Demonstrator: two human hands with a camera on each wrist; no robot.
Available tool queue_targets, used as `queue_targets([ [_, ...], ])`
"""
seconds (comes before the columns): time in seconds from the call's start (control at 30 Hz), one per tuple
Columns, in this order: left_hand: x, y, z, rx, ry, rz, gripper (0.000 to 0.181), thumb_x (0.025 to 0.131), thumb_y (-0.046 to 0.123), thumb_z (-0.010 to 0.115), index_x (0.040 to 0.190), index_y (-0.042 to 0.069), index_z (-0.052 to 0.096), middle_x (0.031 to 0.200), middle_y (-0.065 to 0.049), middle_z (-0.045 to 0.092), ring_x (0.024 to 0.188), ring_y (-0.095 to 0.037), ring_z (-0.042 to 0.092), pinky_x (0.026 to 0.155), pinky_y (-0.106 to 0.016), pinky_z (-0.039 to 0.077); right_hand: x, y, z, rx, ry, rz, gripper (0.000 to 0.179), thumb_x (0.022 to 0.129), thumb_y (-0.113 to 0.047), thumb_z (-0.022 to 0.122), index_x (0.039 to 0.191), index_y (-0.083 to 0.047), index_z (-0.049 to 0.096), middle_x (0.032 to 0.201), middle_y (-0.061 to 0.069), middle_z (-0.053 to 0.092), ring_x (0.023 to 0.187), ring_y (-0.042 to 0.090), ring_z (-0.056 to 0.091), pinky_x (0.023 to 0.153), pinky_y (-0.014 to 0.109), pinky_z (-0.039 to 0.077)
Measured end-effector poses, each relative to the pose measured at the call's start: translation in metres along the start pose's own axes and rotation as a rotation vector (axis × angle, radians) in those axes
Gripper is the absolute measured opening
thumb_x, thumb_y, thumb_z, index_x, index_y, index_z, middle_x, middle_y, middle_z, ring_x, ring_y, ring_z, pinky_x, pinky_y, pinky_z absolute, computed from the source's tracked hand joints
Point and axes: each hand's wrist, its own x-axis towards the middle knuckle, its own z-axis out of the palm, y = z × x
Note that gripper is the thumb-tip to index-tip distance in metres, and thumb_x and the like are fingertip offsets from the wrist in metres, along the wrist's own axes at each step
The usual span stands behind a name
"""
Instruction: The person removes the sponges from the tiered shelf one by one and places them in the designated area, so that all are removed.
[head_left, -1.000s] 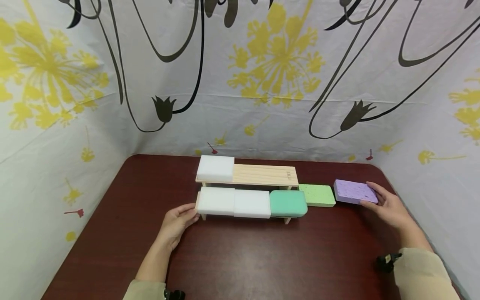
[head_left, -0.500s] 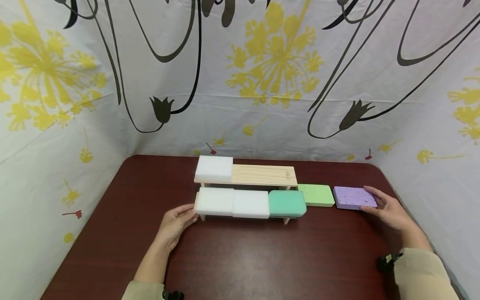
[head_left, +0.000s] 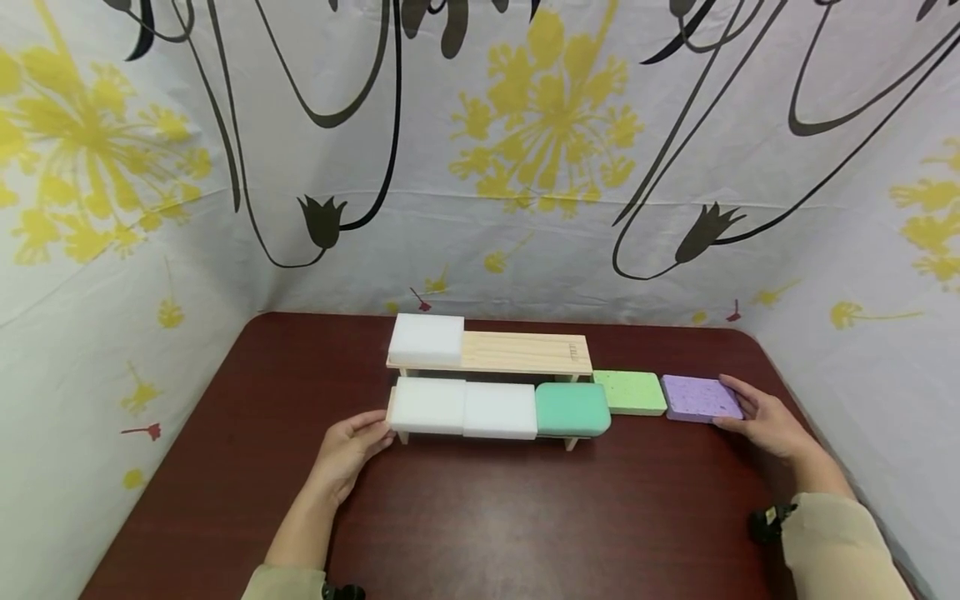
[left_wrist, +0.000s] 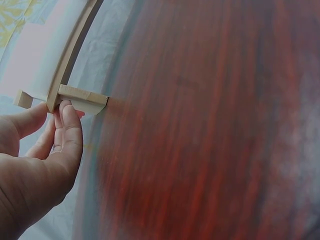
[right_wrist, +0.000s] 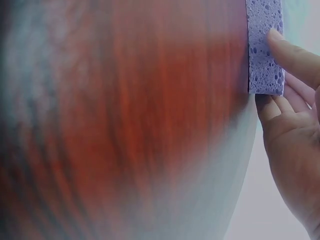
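Note:
My left hand [head_left: 349, 457] pinches the left end of the front wooden stand [left_wrist: 82, 95] between thumb and fingers. Two white sponges [head_left: 429, 405] and a rounded teal sponge [head_left: 573, 409] lie in a row on that stand. At the right, my right hand [head_left: 769, 417] holds a purple sponge [head_left: 701, 398] by its right end, thumb on the near side. The purple sponge lies flat, its left end right by a green sponge [head_left: 630, 392]. In the right wrist view the thumb presses the pitted side of the purple sponge [right_wrist: 265, 55].
Behind the front stand is a second wooden stand [head_left: 525, 352] with a white sponge [head_left: 427, 339] on its left end. Both stand on a dark red table [head_left: 480, 517]. A patterned cloth [head_left: 420, 150] hangs around the table's back and sides.
My right hand has lowered the purple sponge from a slightly raised position to the table, then shifted it left toward the green sponge. The left hand keeps its place at the stand.

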Motion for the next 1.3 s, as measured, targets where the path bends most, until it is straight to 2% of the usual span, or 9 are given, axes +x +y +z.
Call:
queue_targets([
  [0.3, -0.002, 0.000, 0.000, 0.018, 0.004, -0.003, 0.038, 0.101, 0.001, 0.060, 0.135, -0.013, 0.054, 0.115, -0.016, 0.068, 0.096, -0.012, 0.067, 0.088, -0.025, 0.058, 0.002, -0.001, 0.003, -0.020, -0.026, -0.005, 0.083, 0.088, 0.003, 0.075, 0.151, 0.016, 0.024, 0.150, 0.046, 0.020, 0.124, -0.020, 0.029, 0.091, -0.003, 0.034],
  [0.5, -0.003, -0.002, 0.000, 0.018, 0.007, -0.007, 0.038, 0.101, 0.000, 0.060, 0.135, -0.013, 0.055, 0.116, -0.016, 0.068, 0.094, -0.011, 0.068, 0.087, -0.024, 0.058, -0.004, 0.002, 0.003, -0.026, -0.010, -0.033, 0.084, 0.087, 0.004, 0.076, 0.151, 0.015, 0.024, 0.151, 0.046, 0.020, 0.127, -0.018, 0.026, 0.095, -0.003, 0.031],
  [0.57, -0.003, -0.001, 0.000, 0.022, 0.002, -0.004, 0.038, 0.101, 0.001, 0.060, 0.136, -0.012, 0.054, 0.117, -0.016, 0.068, 0.095, -0.011, 0.068, 0.088, -0.024, 0.058, -0.007, 0.004, 0.003, 0.005, 0.004, -0.062, 0.084, 0.085, 0.008, 0.075, 0.152, 0.013, 0.024, 0.156, 0.036, 0.023, 0.128, -0.018, 0.028, 0.098, -0.002, 0.032],
  [0.67, -0.003, 0.000, 0.000, 0.025, 0.000, -0.001, 0.038, 0.101, 0.001, 0.060, 0.136, -0.012, 0.054, 0.118, -0.016, 0.067, 0.096, -0.011, 0.067, 0.089, -0.025, 0.058, -0.009, 0.007, 0.000, 0.080, 0.015, -0.097, 0.086, 0.084, 0.015, 0.072, 0.155, 0.006, 0.026, 0.159, 0.010, 0.033, 0.131, -0.015, 0.032, 0.101, 0.001, 0.034],
  [0.77, -0.003, 0.000, -0.001, 0.028, -0.001, 0.000, 0.039, 0.101, 0.002, 0.061, 0.136, -0.012, 0.054, 0.117, -0.016, 0.068, 0.096, -0.011, 0.067, 0.089, -0.024, 0.058, -0.011, 0.006, -0.004, 0.094, 0.047, -0.089, 0.083, 0.085, 0.013, 0.073, 0.155, -0.005, 0.033, 0.146, -0.016, 0.043, 0.127, -0.015, 0.038, 0.099, 0.002, 0.037],
  [0.83, -0.003, 0.000, -0.001, 0.023, -0.001, 0.000, 0.039, 0.101, 0.001, 0.060, 0.136, -0.013, 0.053, 0.115, -0.015, 0.068, 0.096, -0.011, 0.067, 0.089, -0.024, 0.058, -0.011, 0.002, -0.007, 0.078, 0.075, -0.066, 0.079, 0.086, 0.009, 0.075, 0.154, -0.009, 0.038, 0.138, -0.024, 0.046, 0.124, -0.016, 0.042, 0.097, 0.002, 0.039],
  [1.03, -0.003, 0.000, -0.001, 0.016, -0.004, 0.005, 0.038, 0.101, 0.000, 0.059, 0.136, -0.013, 0.053, 0.114, -0.014, 0.068, 0.096, -0.011, 0.067, 0.089, -0.024, 0.058, -0.006, -0.015, -0.010, 0.087, 0.158, -0.039, 0.066, 0.088, 0.004, 0.075, 0.146, -0.014, 0.049, 0.123, -0.030, 0.056, 0.113, -0.016, 0.054, 0.091, 0.003, 0.046],
  [1.17, -0.003, 0.000, -0.001, 0.014, -0.003, 0.009, 0.038, 0.101, 0.000, 0.059, 0.136, -0.014, 0.053, 0.114, -0.014, 0.068, 0.095, -0.011, 0.067, 0.089, -0.024, 0.058, -0.004, -0.033, -0.007, 0.090, 0.168, -0.059, 0.061, 0.089, 0.004, 0.074, 0.144, -0.014, 0.052, 0.122, -0.029, 0.058, 0.112, -0.016, 0.054, 0.091, 0.004, 0.047],
  [1.3, -0.003, 0.000, 0.000, 0.007, -0.006, 0.007, 0.039, 0.101, 0.000, 0.060, 0.136, -0.014, 0.053, 0.114, -0.014, 0.068, 0.094, -0.011, 0.068, 0.088, -0.024, 0.058, -0.002, -0.056, -0.002, 0.025, 0.169, -0.060, 0.058, 0.093, -0.005, 0.074, 0.145, -0.008, 0.050, 0.124, -0.027, 0.056, 0.111, -0.018, 0.052, 0.091, 0.005, 0.047],
])
